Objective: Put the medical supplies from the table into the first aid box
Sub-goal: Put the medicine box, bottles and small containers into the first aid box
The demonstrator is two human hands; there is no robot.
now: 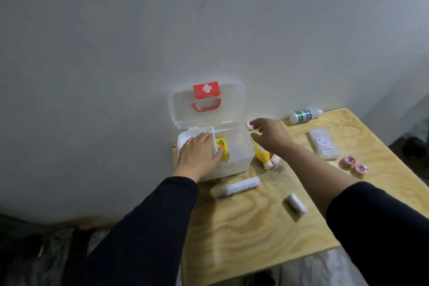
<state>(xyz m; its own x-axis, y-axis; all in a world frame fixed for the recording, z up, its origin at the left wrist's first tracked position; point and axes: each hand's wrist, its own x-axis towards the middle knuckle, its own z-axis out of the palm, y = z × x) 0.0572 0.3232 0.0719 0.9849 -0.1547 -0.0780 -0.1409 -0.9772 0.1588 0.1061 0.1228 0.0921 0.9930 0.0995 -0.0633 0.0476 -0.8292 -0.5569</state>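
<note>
The clear first aid box point(241, 146) stands open at the table's back left, its lid point(206, 104) with a red cross and red handle leaning on the wall. A yellow carton point(221, 147) sits inside it. My left hand point(199, 153) lies flat on the white inner tray point(185, 140), thumb touching the carton. My right hand point(270, 133) hovers open just right of the box, fingers spread, holding nothing. Under it lie a yellow tube point(263, 158) and a small white tube point(276, 160).
On the plywood table point(255, 227) lie a long wrapped bandage roll point(241, 186), a short gauze roll point(296, 204), a flat clear case point(323, 143), two pink cups point(354, 163) and a white bottle with green label point(304, 115) by the wall. The table's edges run close at front and right.
</note>
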